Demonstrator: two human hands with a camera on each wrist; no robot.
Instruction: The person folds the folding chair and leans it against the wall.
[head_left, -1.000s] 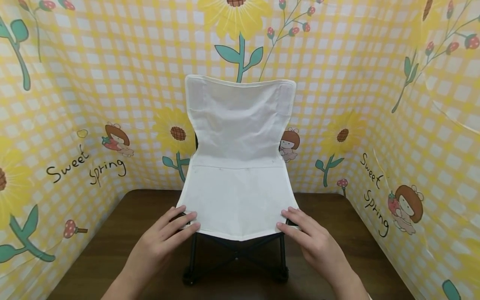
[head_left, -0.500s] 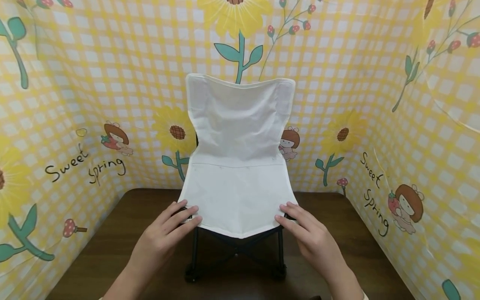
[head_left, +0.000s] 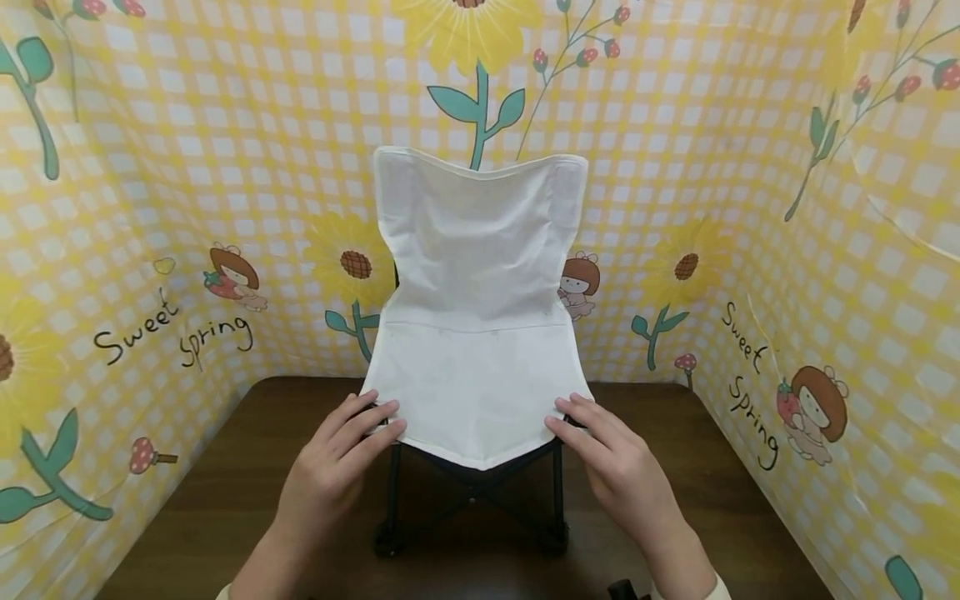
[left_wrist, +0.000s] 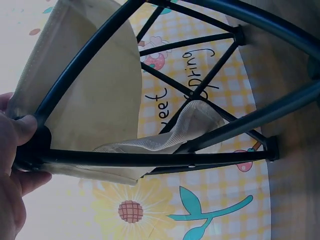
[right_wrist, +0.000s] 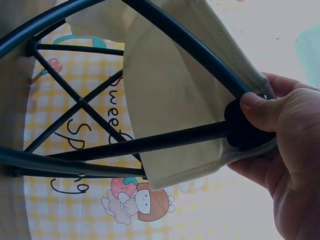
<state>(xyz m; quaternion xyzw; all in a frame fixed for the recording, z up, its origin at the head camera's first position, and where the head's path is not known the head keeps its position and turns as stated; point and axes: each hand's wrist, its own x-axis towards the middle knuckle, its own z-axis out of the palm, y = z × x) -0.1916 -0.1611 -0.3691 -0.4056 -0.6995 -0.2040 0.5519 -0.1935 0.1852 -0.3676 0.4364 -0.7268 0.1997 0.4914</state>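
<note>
A small folding chair (head_left: 480, 383) with a white cloth seat and backrest on a black tube frame stands upright on a brown table. My left hand (head_left: 333, 458) grips the seat's front left corner, fingers over the cloth. In the left wrist view its thumb presses the black corner joint (left_wrist: 37, 142) from below. My right hand (head_left: 618, 467) holds the front right corner the same way, and the right wrist view shows its thumb on the black corner joint (right_wrist: 242, 132) there. Crossed black tubes (right_wrist: 81, 102) run beneath the seat, whose cloth underside (right_wrist: 170, 85) looks beige.
The brown tabletop (head_left: 217, 500) spreads around the chair. Yellow checked cloth walls (head_left: 300, 125) with printed sunflowers enclose the back and both sides. A small dark object (head_left: 622, 590) pokes in at the bottom edge beside the right forearm.
Both hands have shifted slightly away from me and a little closer together. The seat's front edge and front legs have moved back with them.
</note>
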